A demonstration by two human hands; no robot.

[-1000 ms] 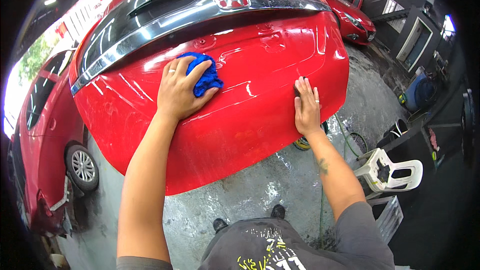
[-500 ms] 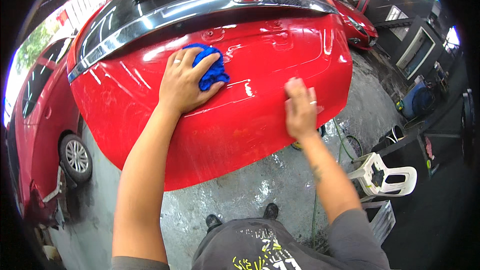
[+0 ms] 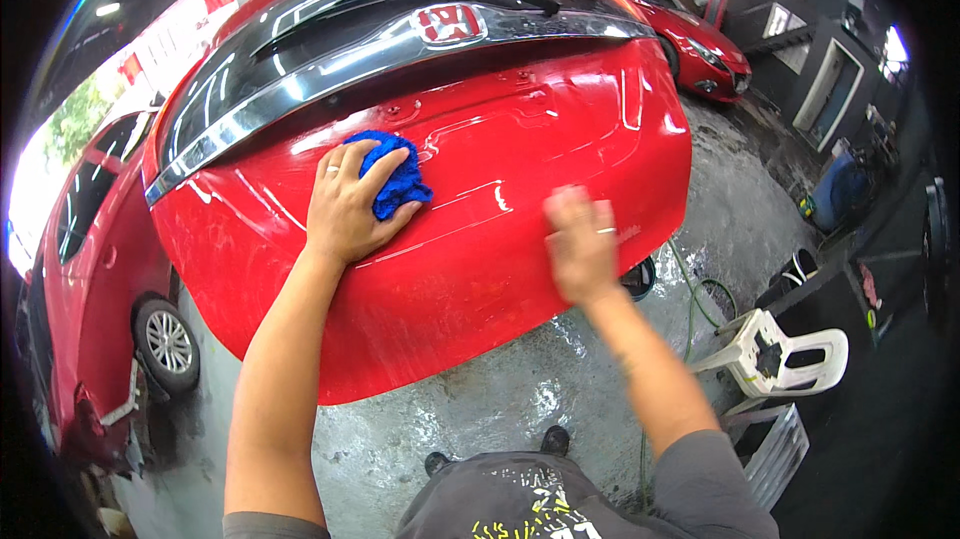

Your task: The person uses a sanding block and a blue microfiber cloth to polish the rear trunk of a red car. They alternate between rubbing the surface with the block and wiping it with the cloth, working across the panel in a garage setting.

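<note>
A red car tailgate [image 3: 450,289] stands raised before me, its painted surface shiny with wet-looking streaks. My left hand [image 3: 350,204] presses a crumpled blue cloth [image 3: 400,184] to the panel's upper left part, thumb and fingers curled round it. Further right, my right hand [image 3: 582,244] lies against the lower right of the same panel. Its fingers look stretched out, though motion blurs them, and nothing shows in it; what may be under the palm is hidden.
Above the panel run a chrome strip [image 3: 330,67] and the rear window. Another red car [image 3: 110,269] is close on the left, and one more [image 3: 695,39] at the far right. At right are a white plastic chair [image 3: 765,354], a green hose [image 3: 690,284] and a blue drum [image 3: 838,189].
My view has shifted, so the tailgate sits lower in the picture. The cloth stays under my left hand on about the same spot; my right hand remains on the panel, blurred by motion.
</note>
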